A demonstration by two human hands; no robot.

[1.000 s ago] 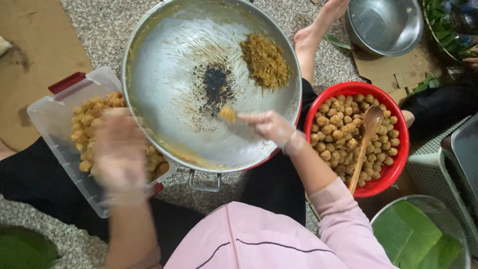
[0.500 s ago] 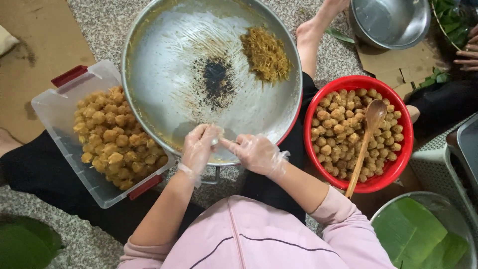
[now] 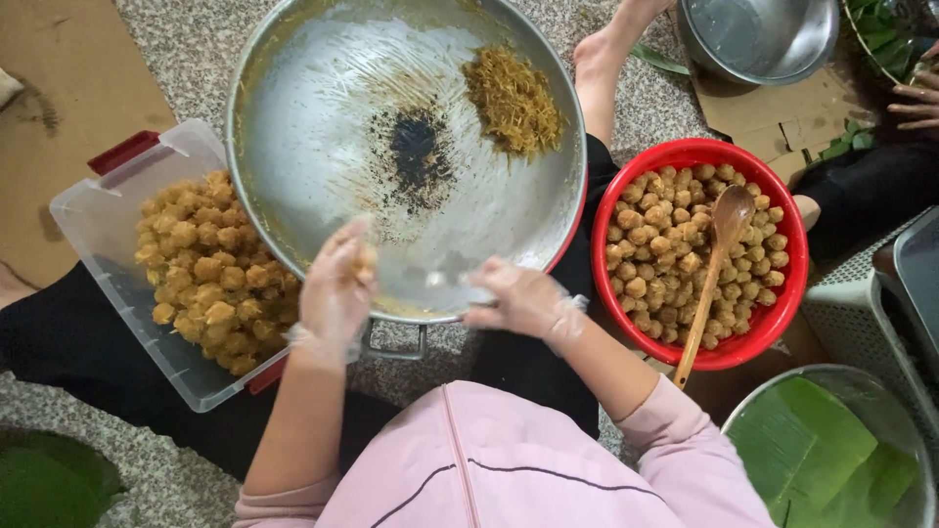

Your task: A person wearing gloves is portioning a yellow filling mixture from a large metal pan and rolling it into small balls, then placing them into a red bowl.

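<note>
The person is wearing a soft pink top (image 3: 509,460), filling the view from about five to seven o'clock. A pink zip line is running straight down its middle, and a thin dark piping seam is curving across the chest toward four o'clock. Both sleeves are sitting pushed up, leaving the forearms bare; the cuff at four o'clock is bunching in loose folds. Thin, clear plastic gloves are covering both hands: the left hand (image 3: 337,293) is showing a crinkled, loose glove edge at the wrist, and the right hand (image 3: 523,301) is showing the same filmy wrinkling, ruffling out at its cuff. Dark trousers (image 3: 88,342) are covering the legs, spreading toward nine o'clock.
</note>
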